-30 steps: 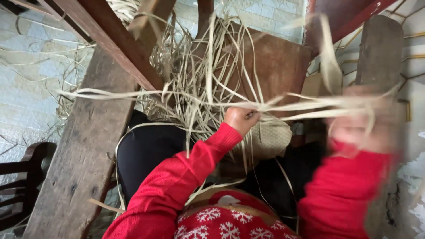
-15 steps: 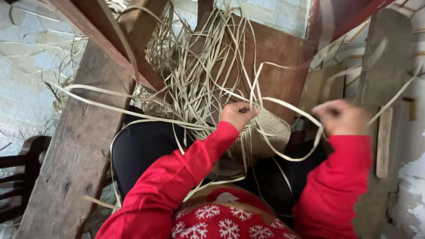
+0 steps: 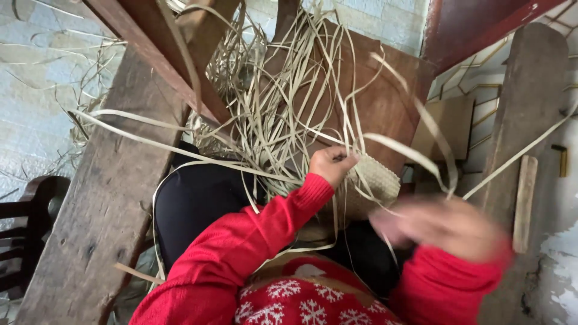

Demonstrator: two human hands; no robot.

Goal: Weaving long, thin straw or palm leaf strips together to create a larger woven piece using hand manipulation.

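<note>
Fingers of the left hand (image 3: 333, 164) pinch pale straw strips (image 3: 283, 114) against the woven piece (image 3: 376, 183) just right of it. Right hand (image 3: 445, 225), blurred, lies lower right; its grip cannot be told.

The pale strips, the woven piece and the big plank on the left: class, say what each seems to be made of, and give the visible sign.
Strips: probably split cane or palm leaf; flat, matt, straw-coloured, curling freely.
Woven piece: seemingly the same fibre; tight plaited weave.
Plank: rough unfinished wood; grain, cracks, dark knots.
</note>
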